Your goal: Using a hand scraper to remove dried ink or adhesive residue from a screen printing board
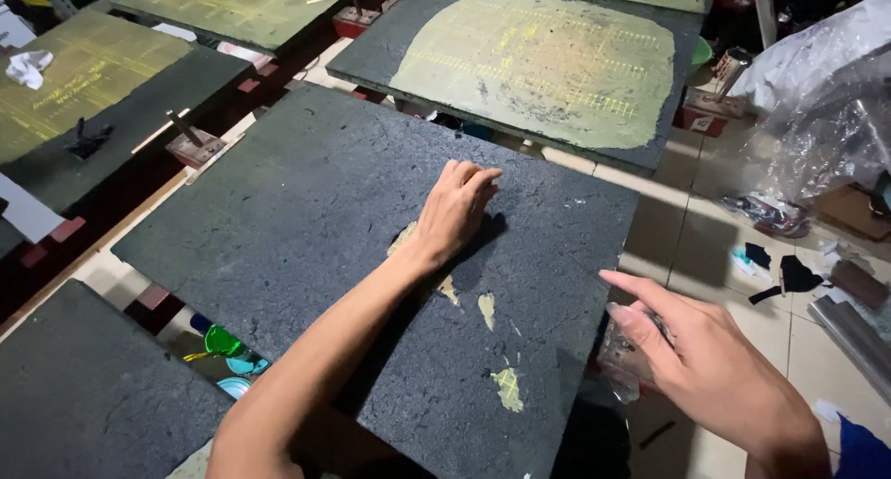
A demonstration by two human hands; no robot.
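Dark felt board under flat, empty left hand; right hand apart, open, forefinger extended.

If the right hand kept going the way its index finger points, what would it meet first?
Probably the right edge of the dark grey board: the right hand points left toward it, though its height above the board is unclear.

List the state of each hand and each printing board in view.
left hand: flat, palm down on the dark board
right hand: off the board's edge, forefinger out, holding nothing visible
dark board: coating worn through in small patches
far board: large pale worn area
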